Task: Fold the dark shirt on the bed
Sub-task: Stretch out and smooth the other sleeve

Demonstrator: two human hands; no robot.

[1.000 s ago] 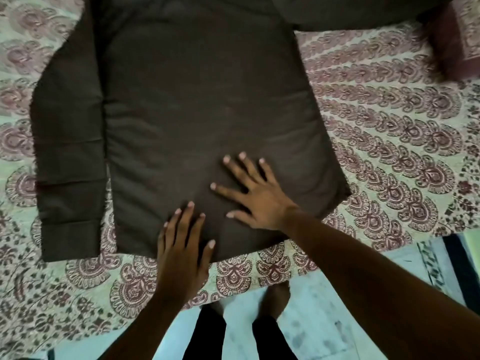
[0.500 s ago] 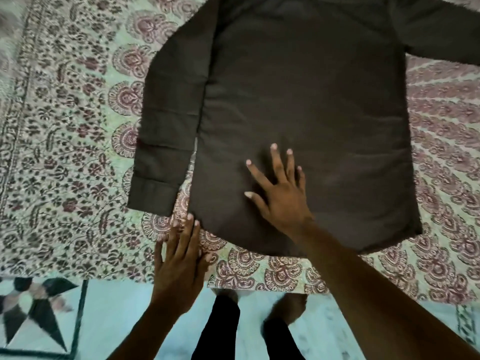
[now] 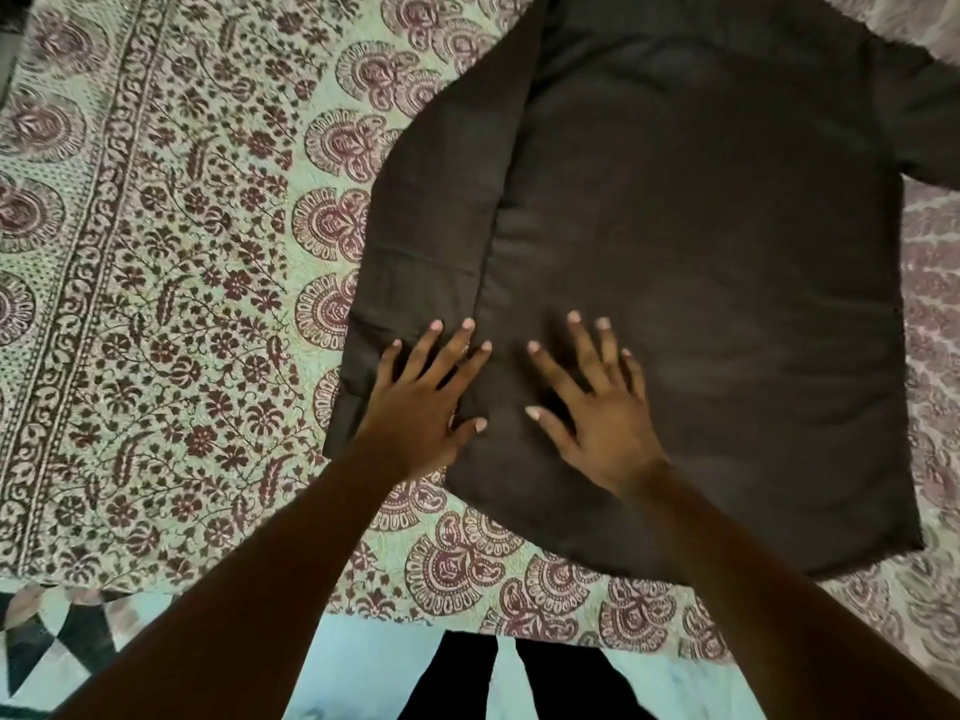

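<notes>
One wide bed (image 3: 156,304), covered in a pale green spread printed with maroon paisley and flower borders, fills most of the scene, and the dark shirt (image 3: 701,304) lies flat on it toward the right, back side up, hem nearest the person. Its body is smooth, with one long sleeve (image 3: 431,236) folded down along the left side and the other sleeve (image 3: 924,122) running off past the right edge of view. The spread is bare and open to the left of the shirt, and a strip of it shows between the hem and the near bed edge, where pale floor (image 3: 363,667) and the person's dark trouser legs (image 3: 519,683) appear. The right hand (image 3: 602,413) lies palm down on the lower body of the shirt, fingers spread wide and flat, gripping nothing. The left hand (image 3: 421,402) rests just beside it, also flat with fingers fanned, pressing over the seam where the folded sleeve meets the body, near the cuff. Neither hand pinches any cloth. No label or writing shows on the shirt.
</notes>
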